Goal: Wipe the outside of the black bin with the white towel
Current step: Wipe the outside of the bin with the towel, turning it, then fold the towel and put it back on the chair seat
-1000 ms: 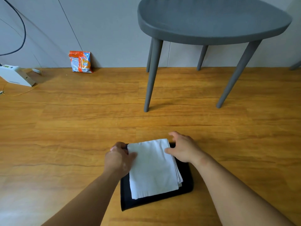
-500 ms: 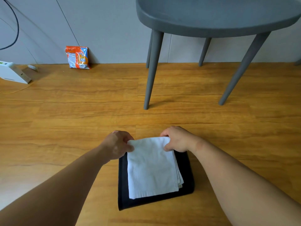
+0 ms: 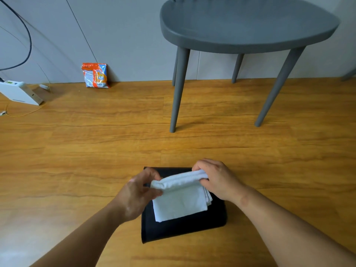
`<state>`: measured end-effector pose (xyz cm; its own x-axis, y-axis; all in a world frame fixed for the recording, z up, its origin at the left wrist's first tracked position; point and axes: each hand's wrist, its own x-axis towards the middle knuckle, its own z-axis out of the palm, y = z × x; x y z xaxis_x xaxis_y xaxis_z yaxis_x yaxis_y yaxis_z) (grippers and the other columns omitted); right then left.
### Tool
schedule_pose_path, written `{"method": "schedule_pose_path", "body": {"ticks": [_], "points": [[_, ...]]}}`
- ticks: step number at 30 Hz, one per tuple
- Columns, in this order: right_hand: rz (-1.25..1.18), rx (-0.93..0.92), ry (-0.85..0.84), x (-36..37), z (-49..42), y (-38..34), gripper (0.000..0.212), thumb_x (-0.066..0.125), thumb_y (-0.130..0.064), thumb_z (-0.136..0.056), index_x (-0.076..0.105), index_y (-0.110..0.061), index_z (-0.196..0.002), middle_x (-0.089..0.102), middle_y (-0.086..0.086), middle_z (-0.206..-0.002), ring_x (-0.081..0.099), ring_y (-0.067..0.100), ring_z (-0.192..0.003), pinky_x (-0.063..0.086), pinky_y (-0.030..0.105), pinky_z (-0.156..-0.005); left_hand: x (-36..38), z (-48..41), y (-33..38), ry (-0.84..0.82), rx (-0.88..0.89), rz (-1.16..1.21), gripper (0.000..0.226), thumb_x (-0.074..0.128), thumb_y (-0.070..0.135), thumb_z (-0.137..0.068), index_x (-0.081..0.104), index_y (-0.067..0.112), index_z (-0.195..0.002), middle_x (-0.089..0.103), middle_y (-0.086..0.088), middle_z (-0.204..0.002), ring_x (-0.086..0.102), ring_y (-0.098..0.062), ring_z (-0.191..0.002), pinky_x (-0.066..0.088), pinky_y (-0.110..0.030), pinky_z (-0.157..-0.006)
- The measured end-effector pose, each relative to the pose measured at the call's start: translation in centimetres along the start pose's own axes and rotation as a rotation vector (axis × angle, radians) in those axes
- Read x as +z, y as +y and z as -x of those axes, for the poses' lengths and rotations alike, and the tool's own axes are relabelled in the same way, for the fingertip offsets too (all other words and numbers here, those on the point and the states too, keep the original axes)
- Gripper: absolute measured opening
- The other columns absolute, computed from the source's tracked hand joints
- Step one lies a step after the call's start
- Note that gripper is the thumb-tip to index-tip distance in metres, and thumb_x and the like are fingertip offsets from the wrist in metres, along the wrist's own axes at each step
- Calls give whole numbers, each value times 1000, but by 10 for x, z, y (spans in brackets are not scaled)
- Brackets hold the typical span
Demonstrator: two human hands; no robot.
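Black bin (image 3: 183, 228) lay on the floor (image 3: 77, 170). Left hand (image 3: 138, 191) and right hand (image 3: 217, 180) each pinched the white towel (image 3: 179, 201) at its far edge. That edge had risen off the bin, where it lay flat a moment earlier. Wiping likely not yet begun.

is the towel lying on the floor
No, the towel rests on the bin, its far edge gripped by the left hand and the right hand.
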<state>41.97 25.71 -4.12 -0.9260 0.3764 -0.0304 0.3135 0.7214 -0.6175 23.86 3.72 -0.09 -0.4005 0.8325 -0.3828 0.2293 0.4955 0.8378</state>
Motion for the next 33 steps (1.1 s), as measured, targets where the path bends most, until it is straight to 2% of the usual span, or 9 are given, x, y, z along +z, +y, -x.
{"method": "schedule_pose_path", "body": {"ticks": [3,5,7,11,15,19,21,26,33], "points": [[20,-90,26,9,25,4,31,64,7,-78,63,-20,-94,60,-10,-104,58,9,-93,51,26,-78,11,13,-11,-25,105,-168,35,70,15,-95,57,46,-106,70,10,-109,72,-17,-95,61,-38,-76],[31,-162,66,20,40,8,36,64,13,-70,65,-14,-94,62,-3,-111,58,14,-106,47,17,-92,18,21,-20,-38,162,-293,54,76,16,-89,54,56,-119,62,19,-126,65,0,-111,55,-18,-93],[74,-234,103,33,51,14,39,65,12,-64,67,-12,-94,64,4,-114,55,16,-118,40,12,-102,21,28,-32,-36,260,-457,58,77,28,-84,55,51,-132,50,34,-136,52,11,-126,44,-14,-107],[172,-276,82,51,73,24,40,72,-6,-73,69,-19,-110,60,0,-130,49,18,-136,45,31,-108,22,39,-50,-64,383,-673,61,69,48,-82,56,39,-141,43,28,-153,52,-4,-133,48,-24,-105],[202,-250,34,52,85,23,40,66,-42,-89,67,-25,-125,54,-4,-144,38,15,-145,35,39,-115,17,46,-63,-119,434,-1016,72,49,68,-92,34,38,-156,24,18,-167,41,-21,-147,46,-40,-109],[165,-265,152,34,75,21,31,55,-33,-100,72,-21,-124,60,-1,-141,48,16,-138,46,46,-107,8,50,-63,-102,497,-1218,80,37,74,-95,25,31,-161,25,3,-169,31,-31,-152,22,-46,-114],[193,-194,166,26,65,17,39,47,-32,-104,61,-22,-140,48,-1,-154,37,17,-146,37,43,-116,10,47,-53,-59,520,-1218,81,37,74,-95,26,28,-161,27,-3,-168,27,-30,-153,20,-48,-114],[308,-39,-141,42,66,14,57,19,-47,-104,12,-37,-161,-5,-20,-167,-18,5,-152,0,43,-125,22,39,-50,-155,519,-1273,87,36,77,-93,26,23,-161,27,-12,-167,20,-29,-155,19,-57,-112],[415,-15,-221,51,72,27,62,11,-57,-100,-8,-44,-158,-19,-25,-164,-25,8,-151,-9,49,-123,22,33,-73,-186,505,-1333,88,36,78,-92,21,27,-162,19,-11,-169,14,-28,-156,16,-62,-114]]}}
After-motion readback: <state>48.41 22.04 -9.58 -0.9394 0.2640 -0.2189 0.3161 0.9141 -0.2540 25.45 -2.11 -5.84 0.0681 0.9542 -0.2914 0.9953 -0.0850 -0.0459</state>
